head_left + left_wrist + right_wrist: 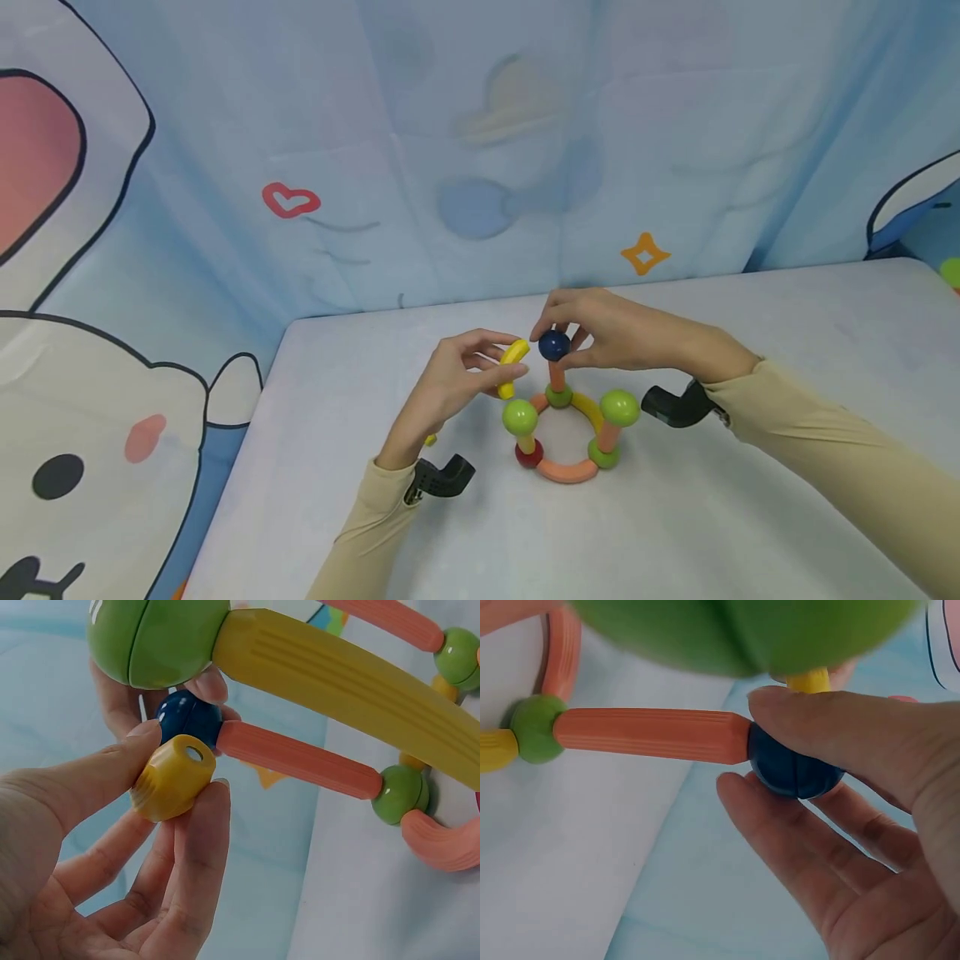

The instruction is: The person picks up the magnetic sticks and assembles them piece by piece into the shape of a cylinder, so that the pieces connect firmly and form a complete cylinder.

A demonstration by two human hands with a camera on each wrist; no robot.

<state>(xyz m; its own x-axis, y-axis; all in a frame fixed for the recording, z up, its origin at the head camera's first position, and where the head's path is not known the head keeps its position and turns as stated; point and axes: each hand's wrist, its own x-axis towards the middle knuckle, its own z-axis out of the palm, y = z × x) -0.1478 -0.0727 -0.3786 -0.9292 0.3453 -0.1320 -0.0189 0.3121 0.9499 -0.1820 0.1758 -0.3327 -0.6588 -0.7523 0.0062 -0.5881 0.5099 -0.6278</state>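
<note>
In the head view my left hand (448, 377) pinches a curved yellow stick (513, 358) between thumb and fingers. The left wrist view shows a round, metal-looking spot on the end of this yellow stick (174, 780). My right hand (618, 327) holds a dark blue ball (554, 344) on top of an upright orange stick (556, 377). In the right wrist view its thumb lies over the blue ball (791, 766), with the fingers on the other side. The yellow stick's end overlaps the ball in the left wrist view. Below, a ring of curved sticks (567, 472) lies on the table.
Two more uprights on the ring carry light green balls, one at the left (519, 417) and one at the right (619, 407). A small yellow piece (431, 439) shows beside my left wrist. A patterned blue curtain (420, 217) hangs behind the white table (750, 533).
</note>
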